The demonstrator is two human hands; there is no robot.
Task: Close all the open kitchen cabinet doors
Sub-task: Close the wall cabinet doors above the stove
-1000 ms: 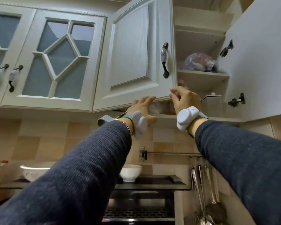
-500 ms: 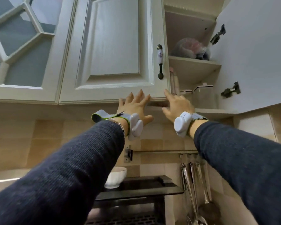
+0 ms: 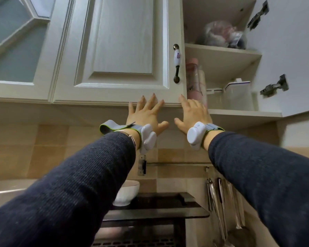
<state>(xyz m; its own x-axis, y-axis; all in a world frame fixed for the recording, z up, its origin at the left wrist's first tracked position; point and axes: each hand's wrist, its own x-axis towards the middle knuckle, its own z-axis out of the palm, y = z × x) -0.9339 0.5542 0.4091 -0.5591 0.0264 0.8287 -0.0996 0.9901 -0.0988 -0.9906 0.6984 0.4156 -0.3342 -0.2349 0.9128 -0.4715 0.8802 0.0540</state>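
My 2 flat, empty hands, left and right, press the panelled door; the open door swings upper-right, nearer my right.

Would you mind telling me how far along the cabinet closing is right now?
Done: the glass-paned door looks shut. In hand: the left hand and right hand lie open against the panelled door, which looks flush. Left: the right door stands open, hinges and shelves exposed.

- Cream panelled cabinet door
- White porcelain handle, dark metal ends
- Navy knit sleeves
- Beige tile backsplash
- White bowl
- Pink bottle
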